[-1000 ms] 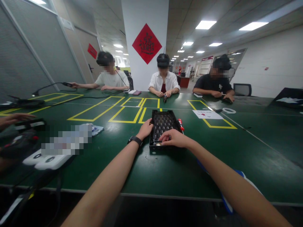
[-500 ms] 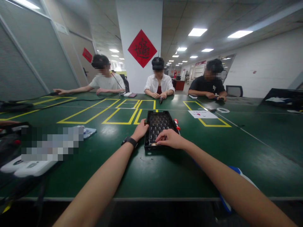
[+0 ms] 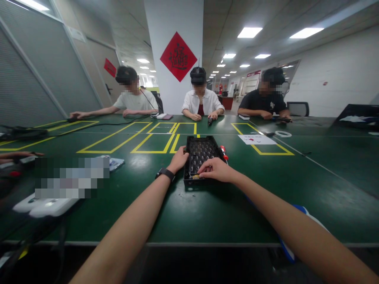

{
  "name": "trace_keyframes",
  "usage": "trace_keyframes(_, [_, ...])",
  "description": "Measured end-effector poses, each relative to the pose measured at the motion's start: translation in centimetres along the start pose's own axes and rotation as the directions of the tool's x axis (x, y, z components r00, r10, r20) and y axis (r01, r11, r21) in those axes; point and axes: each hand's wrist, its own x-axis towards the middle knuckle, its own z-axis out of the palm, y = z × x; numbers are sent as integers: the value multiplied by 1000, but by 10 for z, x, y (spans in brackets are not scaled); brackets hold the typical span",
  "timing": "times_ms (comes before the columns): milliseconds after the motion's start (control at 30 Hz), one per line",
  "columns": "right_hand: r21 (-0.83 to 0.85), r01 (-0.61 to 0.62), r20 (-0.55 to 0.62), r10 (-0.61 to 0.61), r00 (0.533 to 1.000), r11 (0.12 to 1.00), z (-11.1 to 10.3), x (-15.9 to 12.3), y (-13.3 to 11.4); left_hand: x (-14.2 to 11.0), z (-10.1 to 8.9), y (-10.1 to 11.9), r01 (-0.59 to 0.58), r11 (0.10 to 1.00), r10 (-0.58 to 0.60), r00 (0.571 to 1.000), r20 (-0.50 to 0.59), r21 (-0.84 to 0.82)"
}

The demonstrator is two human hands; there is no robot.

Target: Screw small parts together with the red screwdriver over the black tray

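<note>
A black rectangular plastic case [image 3: 197, 182] lies on the green table, its inside filled with rows of small pale pegs or bits. At its left side, my left hand [image 3: 179, 159] is closed on the wall, with the thumb at the edge. My right hand [image 3: 218, 170] reaches over the near right part of the case with fingertips pinched low inside it. Just beside those fingertips is a small brass-coloured piece [image 3: 196, 177]; whether the fingers hold it is hard to make out. A red-handled screwdriver [image 3: 223, 150] lies along the case's right side.
Yellow tape rectangles [image 3: 151, 152] mark the table [image 3: 124, 232]. A white paper sheet [image 3: 256, 139] and a white ring [image 3: 283, 134] lie at the right. White devices [image 3: 53, 207] stand left. Several people sit around; one across has a hand by a dark tool [image 3: 210, 121]. A blue-white object [image 3: 302, 211] is under my right forearm.
The view has shifted slightly. My right fingers stay at the case's near end, and more of the brass-coloured piece shows. The person across has moved a hand with the dark tool rightward.
</note>
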Motion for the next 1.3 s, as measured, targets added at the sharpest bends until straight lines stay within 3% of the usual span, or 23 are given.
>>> trace_keyframes(600, [144,-70,26,67,997,987,1,-1,-5,-3,-2,5,-22,999,22,1000,2,31])
trace_keyframes(867, [86,-26,4,25,1000,996,0,-1,-5,-2,-1,3,-32,999,32,999,6,23])
trace_keyframes(1300, [159,-33,18,31,999,987,2,0,-1,0,0,2,-26,999,26,1000,3,28])
